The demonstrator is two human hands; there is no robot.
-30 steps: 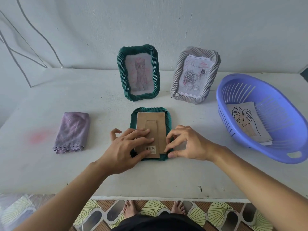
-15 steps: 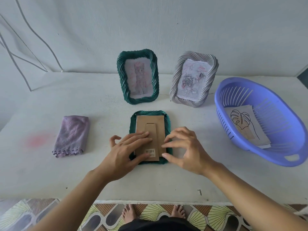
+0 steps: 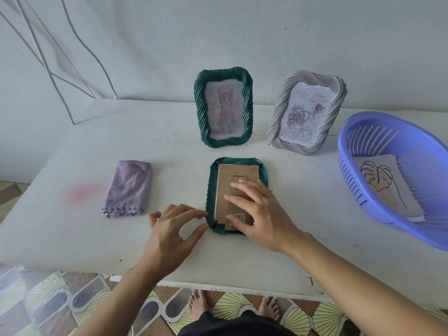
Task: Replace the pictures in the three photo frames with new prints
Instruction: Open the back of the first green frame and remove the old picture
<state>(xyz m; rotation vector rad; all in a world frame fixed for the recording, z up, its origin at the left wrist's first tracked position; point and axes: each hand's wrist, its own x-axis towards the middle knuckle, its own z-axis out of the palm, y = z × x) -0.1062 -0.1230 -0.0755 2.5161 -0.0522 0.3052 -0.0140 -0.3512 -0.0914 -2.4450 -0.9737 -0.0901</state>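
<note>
White wall and a white table (image 3: 72, 238) fill the view, with patterned floor tiles seen below the near edge. At about three o'clock a blue slotted basket (image 3: 358, 190) is set within reach of the right arm, and a small stack of prints (image 3: 388, 190) is kept in it, a leaf drawing on top, presumably the new pictures waiting their turn. At twelve o'clock a green frame (image 3: 201, 112) with a cat picture is stood upright near the wall, and at one o'clock a grey frame (image 3: 278, 122) with a rose drawing is propped beside it, both untouched and kept clear of the working space. At nine o'clock a folded purple cloth (image 3: 128, 187) is laid flat, probably for wiping glass.

In the centre a second green frame (image 3: 211, 190) is laid face down so that its cardboard back (image 3: 225, 185) can be reached. The right hand (image 3: 261, 214) is spread flat, fingers apart, pressing on the back and gripping nothing; it seems to be steadying the frame. The left hand (image 3: 169, 234) is loosely curled, half open and empty, its fingertips brought to the frame's lower left corner, where a clip is probably being worked loose.
</note>
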